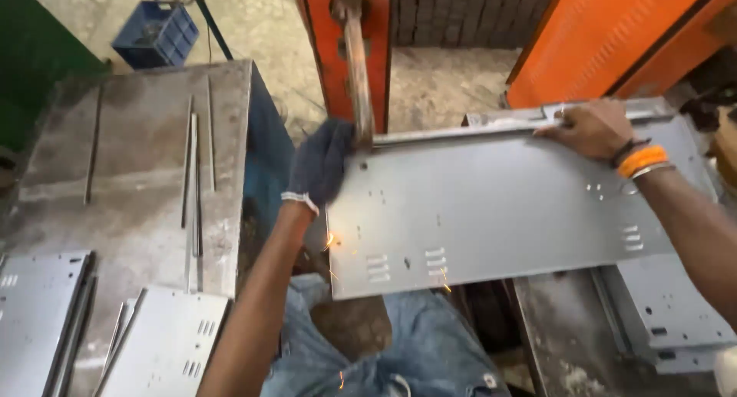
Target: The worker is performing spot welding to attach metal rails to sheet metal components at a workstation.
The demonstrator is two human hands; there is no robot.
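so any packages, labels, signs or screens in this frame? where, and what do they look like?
No labels, signs or screens show.
Blue plastic crate: on the floor at top left, boxy with a slotted wall; the nearest thing to packaging.
Grey sheet-metal panel: centre, flat rectangle with louvre slots and small holes, no sticker visible; the gloved left hand is at its left edge, the bare right hand on its top right edge.
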